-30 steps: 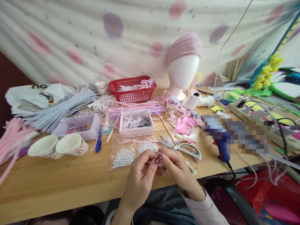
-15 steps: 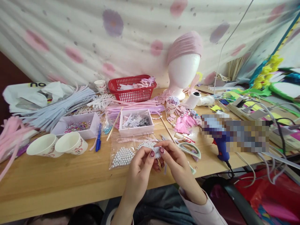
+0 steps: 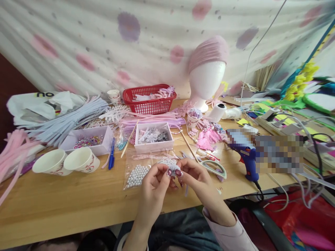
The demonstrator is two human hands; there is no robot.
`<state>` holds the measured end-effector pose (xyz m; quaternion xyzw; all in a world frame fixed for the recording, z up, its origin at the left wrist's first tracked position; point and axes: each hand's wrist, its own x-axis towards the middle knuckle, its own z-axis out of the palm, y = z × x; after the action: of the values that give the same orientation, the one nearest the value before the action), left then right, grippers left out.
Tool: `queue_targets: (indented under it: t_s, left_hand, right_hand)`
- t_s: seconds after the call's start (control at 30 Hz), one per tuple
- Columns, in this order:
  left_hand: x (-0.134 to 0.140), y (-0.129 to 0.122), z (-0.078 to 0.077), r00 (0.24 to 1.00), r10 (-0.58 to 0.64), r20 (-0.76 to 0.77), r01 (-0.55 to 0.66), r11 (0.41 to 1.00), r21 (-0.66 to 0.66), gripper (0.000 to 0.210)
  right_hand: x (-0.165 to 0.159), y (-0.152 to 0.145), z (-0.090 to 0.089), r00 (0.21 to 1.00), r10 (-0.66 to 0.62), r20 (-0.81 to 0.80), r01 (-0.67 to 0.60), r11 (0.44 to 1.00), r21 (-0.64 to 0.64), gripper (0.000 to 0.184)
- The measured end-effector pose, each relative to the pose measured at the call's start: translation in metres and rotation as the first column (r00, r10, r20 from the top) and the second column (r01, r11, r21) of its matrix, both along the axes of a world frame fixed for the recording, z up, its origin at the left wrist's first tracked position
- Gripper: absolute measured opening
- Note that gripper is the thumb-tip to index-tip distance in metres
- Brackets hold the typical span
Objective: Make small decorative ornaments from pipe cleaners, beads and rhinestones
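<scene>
Both thumbs pinch a small pale grey-lavender fuzzy piece [image 3: 173, 170], bent like a pipe-cleaner flower, above the table's front part. My left hand [image 3: 155, 186] grips its left side, fingers curled, and my right hand [image 3: 201, 183] holds its right side. A thin pale stem [image 3: 186, 190] hangs below the right fingers. Behind and left of my hands lies a clear bag of white pearl beads [image 3: 137, 175], partly covered by the left fingers. Scissors with pale green handles [image 3: 223, 170] lie just beyond my right hand.
A blue glue gun [image 3: 248, 161] stands at the right, near cords and power strips [image 3: 274, 122]. Paper cups [image 3: 81, 161], bead boxes [image 3: 154, 147] and a blue pen [image 3: 111, 155] sit to the left. Behind are a red basket [image 3: 149, 107] and a white foam head [image 3: 206, 78].
The view has shifted slightly, so the table things sit a little farther right. My fingers have turned the fuzzy piece slightly while both hands keep hold of it.
</scene>
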<state>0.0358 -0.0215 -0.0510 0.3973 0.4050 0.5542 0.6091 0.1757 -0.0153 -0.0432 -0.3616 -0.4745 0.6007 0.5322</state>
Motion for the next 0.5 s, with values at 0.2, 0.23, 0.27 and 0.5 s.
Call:
queue_targets:
  t_s: [0.2,0.23,0.27,0.5]
  left_hand:
    - [0.001,-0.002,-0.001,0.998,-0.036,0.042,0.035,0.999,0.027,0.016]
    - [0.0,-0.002,-0.001,0.999,-0.028,0.038,0.026,0.999,0.04,0.013]
    - [-0.002,-0.002,0.0,0.999,-0.03,0.023,0.028,0.997,0.065,0.015]
    - [-0.014,0.001,0.01,0.979,-0.17,-0.111,0.19,0.961,0.2,0.023]
  right_hand:
    - [-0.009,0.001,-0.008,0.953,0.015,-0.303,-0.094,0.964,-0.247,0.026]
    - [-0.01,0.001,-0.008,0.95,0.002,-0.313,-0.088,0.962,-0.258,0.026]
    - [-0.009,0.001,-0.008,0.95,-0.004,-0.313,-0.081,0.962,-0.26,0.027]
    - [-0.006,0.001,-0.007,0.948,0.075,-0.31,-0.151,0.962,-0.228,0.031]
